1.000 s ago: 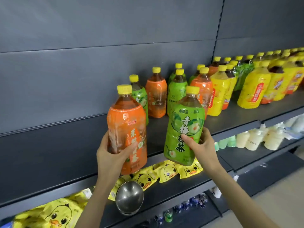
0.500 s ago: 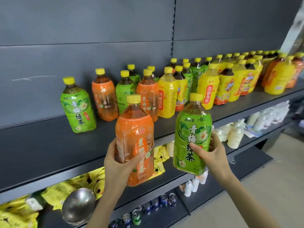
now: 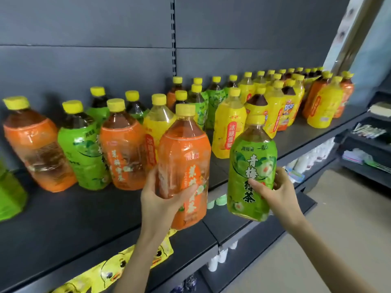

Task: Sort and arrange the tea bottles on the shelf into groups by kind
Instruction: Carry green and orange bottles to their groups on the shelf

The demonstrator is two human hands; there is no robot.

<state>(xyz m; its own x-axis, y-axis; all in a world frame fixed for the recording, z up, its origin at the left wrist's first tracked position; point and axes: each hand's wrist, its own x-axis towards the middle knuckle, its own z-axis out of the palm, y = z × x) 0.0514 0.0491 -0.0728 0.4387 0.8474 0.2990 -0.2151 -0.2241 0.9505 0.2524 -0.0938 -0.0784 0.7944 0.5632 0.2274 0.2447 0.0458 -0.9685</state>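
My left hand (image 3: 160, 199) grips an orange-labelled tea bottle (image 3: 186, 157) with a yellow cap, held upright just above the front of the dark shelf (image 3: 63, 225). My right hand (image 3: 277, 193) grips a green-labelled tea bottle (image 3: 251, 166), upright and out past the shelf's front edge. Behind them a mixed row stands on the shelf: an orange bottle (image 3: 36, 144) at far left, a green one (image 3: 84, 149), another orange one (image 3: 124, 149), then yellow bottles (image 3: 228, 125) and more mixed ones running off to the right.
A green bottle (image 3: 10, 193) is cut off at the left edge. Yellow duck-print packets (image 3: 118, 269) lie on the lower shelf, with white bottles (image 3: 220, 256) further right. A second rack (image 3: 368, 144) with small goods stands at the right. The shelf's back panel is dark grey.
The view has swung right and come closer to the shelf. Both held bottles have moved nearer to the row, still upright and side by side in my hands.
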